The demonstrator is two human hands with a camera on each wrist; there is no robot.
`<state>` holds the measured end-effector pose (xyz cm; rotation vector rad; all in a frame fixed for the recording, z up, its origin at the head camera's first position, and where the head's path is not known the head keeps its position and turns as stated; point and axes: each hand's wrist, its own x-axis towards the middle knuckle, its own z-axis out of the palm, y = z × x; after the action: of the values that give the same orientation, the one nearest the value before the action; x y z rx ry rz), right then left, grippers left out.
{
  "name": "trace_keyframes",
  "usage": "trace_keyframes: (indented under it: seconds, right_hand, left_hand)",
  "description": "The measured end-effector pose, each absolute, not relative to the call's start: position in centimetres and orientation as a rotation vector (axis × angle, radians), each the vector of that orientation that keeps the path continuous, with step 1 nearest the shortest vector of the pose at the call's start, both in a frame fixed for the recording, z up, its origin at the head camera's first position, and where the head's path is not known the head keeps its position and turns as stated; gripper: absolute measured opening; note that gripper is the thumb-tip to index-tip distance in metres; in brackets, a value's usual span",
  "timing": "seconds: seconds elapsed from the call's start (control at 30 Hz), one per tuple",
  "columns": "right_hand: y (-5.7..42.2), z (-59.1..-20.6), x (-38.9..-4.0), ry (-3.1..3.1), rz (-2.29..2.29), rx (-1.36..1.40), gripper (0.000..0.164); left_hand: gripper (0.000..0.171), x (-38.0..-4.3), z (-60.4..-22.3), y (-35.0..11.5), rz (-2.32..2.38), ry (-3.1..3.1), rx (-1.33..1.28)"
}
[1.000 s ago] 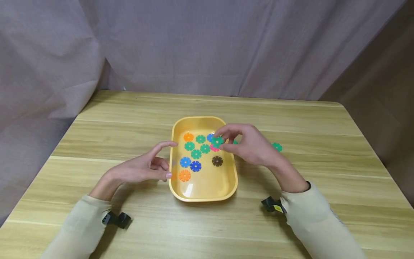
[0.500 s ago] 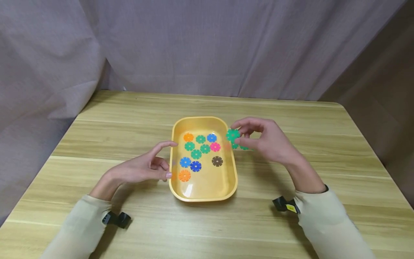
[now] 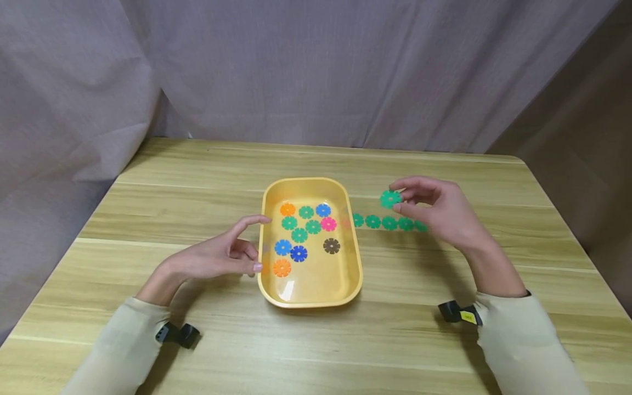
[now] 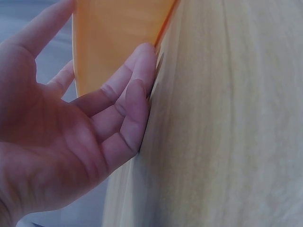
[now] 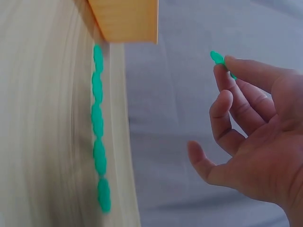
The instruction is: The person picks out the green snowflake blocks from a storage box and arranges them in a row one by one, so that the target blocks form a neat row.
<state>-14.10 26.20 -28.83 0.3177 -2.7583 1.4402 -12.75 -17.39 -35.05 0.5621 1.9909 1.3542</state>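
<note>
My right hand (image 3: 444, 211) pinches a green snowflake disc (image 3: 390, 199) between thumb and fingertips, raised over the table to the right of the yellow tray (image 3: 311, 303). In the right wrist view, the held disc (image 5: 217, 57) shows edge-on at the fingertips. Below it a straight row of several green snowflake discs (image 3: 389, 223) runs rightward from the tray, its right end partly behind the hand. My left hand (image 3: 212, 255) is at the tray's left side, index fingertip and thumb tip spread apart along the rim, the other fingers loosely bent against the outer wall (image 4: 116, 42).
Inside the tray lie several more discs: green (image 3: 299, 235), orange (image 3: 282, 267), light blue (image 3: 283, 247), dark blue (image 3: 298, 253), pink (image 3: 328, 224) and brown (image 3: 332, 246). The wooden table (image 3: 316, 351) ends at a grey curtain (image 3: 276, 71) behind.
My right hand has moved right from above the tray, carrying the green snowflake disc, and has uncovered most of the green row. The left hand and tray have stayed in place.
</note>
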Motion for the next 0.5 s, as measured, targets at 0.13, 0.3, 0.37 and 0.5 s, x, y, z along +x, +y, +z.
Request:
trace_keyframes:
  seconds: [0.13, 0.3, 0.37, 0.5]
  right_hand:
    - [28.0, -29.3, -14.3, -2.740, 1.476, 0.284, 0.034]
    - [30.0, -29.7, -14.4, -2.745, 1.490, 0.212, 0.035]
    - [30.7, -29.9, -14.3, -2.757, 1.482, 0.159, 0.036]
    - [31.9, -30.1, -14.3, -2.788, 1.438, 0.069, 0.039]
  left_hand:
    - [0.089, -12.7, -35.1, -17.4, 1.361, 1.985, 0.563]
    - [0.089, -12.7, -35.1, -17.3, 1.368, 1.976, 0.565]
    - [0.090, -12.7, -35.1, -17.3, 1.369, 1.975, 0.565]
    - [0.090, -12.7, -35.1, -17.3, 1.372, 1.973, 0.556]
